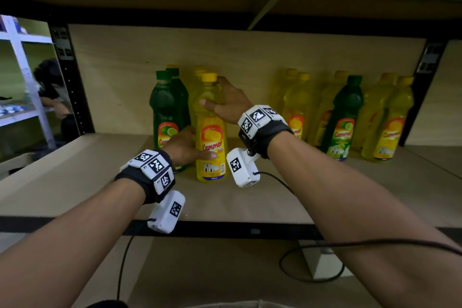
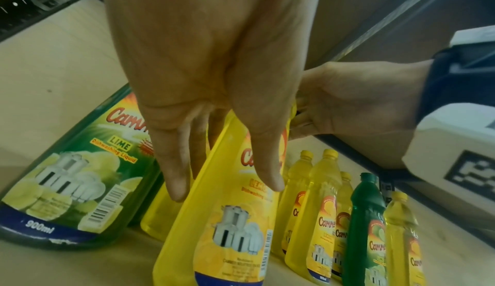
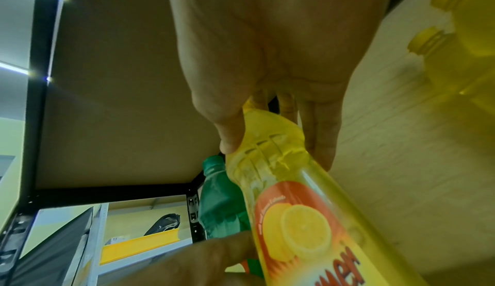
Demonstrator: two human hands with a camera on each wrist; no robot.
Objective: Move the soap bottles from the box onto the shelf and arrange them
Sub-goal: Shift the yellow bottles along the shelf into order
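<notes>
A yellow lemon soap bottle (image 1: 212, 137) stands upright at the front of the left cluster on the wooden shelf (image 1: 87, 182). My left hand (image 1: 185, 147) holds its lower body, thumb across the label, fingers behind it (image 2: 214, 110). My right hand (image 1: 226, 101) grips its shoulder just under the yellow cap, thumb on one side and fingers on the other (image 3: 267, 79). Two green lime bottles (image 1: 166, 107) and more yellow ones stand right behind and to the left. The box is out of view.
A second group of several yellow bottles and one green bottle (image 1: 343, 117) lines the back wall at the right. Black shelf posts (image 1: 72, 82) frame the bay and the upper shelf hangs close overhead. A person crouches far left (image 1: 52, 87). Cables hang below the shelf edge (image 1: 312, 265).
</notes>
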